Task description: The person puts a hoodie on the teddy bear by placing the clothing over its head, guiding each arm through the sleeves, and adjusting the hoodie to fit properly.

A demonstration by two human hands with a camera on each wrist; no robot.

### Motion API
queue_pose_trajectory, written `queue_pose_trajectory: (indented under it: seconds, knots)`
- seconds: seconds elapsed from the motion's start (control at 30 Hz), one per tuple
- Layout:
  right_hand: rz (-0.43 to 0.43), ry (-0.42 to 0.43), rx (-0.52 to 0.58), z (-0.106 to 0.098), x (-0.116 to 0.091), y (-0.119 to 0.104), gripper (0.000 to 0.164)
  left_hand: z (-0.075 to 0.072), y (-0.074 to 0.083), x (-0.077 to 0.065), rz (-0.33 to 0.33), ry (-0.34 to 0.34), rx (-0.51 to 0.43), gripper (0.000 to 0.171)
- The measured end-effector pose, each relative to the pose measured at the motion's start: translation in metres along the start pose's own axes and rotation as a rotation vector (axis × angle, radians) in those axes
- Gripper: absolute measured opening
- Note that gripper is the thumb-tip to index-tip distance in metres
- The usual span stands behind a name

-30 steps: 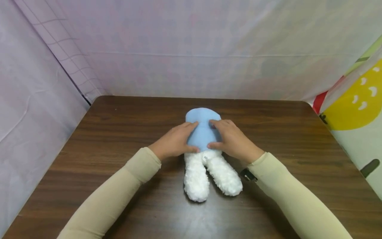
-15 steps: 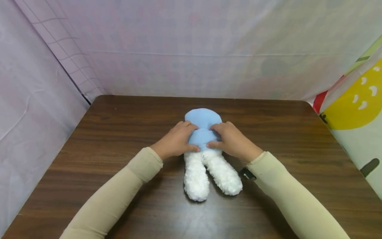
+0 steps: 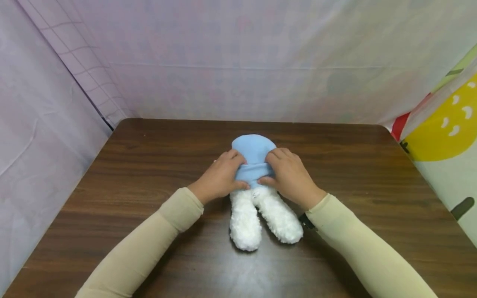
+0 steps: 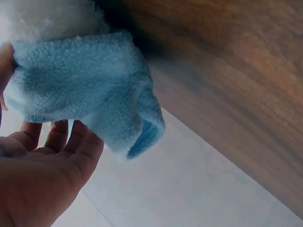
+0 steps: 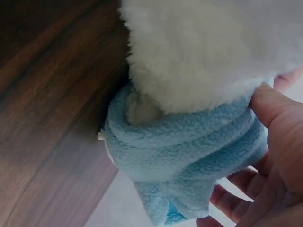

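Note:
A white plush toy (image 3: 246,225) lies on the table, its two long fluffy limbs toward me. Light blue fleece clothing (image 3: 254,148) covers its far part and has a crosswise fold between my hands. My left hand (image 3: 220,173) pinches the fleece on the left, thumb at the near edge and fingers at the fold. On the other side my right hand (image 3: 293,177) pinches it the same way. The left wrist view shows the fleece (image 4: 80,80) with a loose open end hanging beyond the fingers. In the right wrist view, bunched fleece (image 5: 161,146) borders the white fur (image 5: 203,52).
The brown wood-grain table (image 3: 112,186) extends around the toy. Behind it hangs a pale patterned curtain (image 3: 223,74), with another cloth (image 3: 37,124) at the left. A printed sheet with a yellow shape (image 3: 443,128) hangs at the right.
The fingers of both hands have drawn the fleece toward the thumbs, turning a smooth surface into a raised crosswise fold. The white limbs have stayed in place.

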State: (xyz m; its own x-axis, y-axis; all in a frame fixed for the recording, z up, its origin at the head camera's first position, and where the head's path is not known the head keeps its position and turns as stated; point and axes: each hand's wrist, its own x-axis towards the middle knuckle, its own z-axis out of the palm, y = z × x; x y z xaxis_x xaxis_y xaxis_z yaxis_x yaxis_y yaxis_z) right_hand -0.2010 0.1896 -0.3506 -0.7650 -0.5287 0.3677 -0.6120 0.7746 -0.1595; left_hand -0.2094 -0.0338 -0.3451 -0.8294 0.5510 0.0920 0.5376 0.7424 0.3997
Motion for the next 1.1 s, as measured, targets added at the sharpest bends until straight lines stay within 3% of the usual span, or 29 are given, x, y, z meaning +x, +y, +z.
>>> queue_pose_trajectory:
  seconds: [0.27,0.47,0.73,1.1]
  knots:
    - [-0.032,0.063,-0.017,0.0032,0.0002,-0.0011,0.046,0.0012,-0.0015,-0.0002,0.070,0.069,0.046,0.046]
    - [-0.016,0.085,-0.010,0.0072,-0.0004,0.0013,0.046,0.0009,-0.0029,-0.0002,0.086,0.087,0.071,0.041]
    - [0.044,0.014,0.087,0.0093,0.0014,0.0025,0.045,0.0022,-0.0036,-0.0003,0.064,0.093,0.058,0.040]
    - [0.075,-0.054,0.111,0.0098,0.0027,-0.0003,0.041,0.0060,-0.0054,0.0001,0.083,0.140,0.084,0.042]
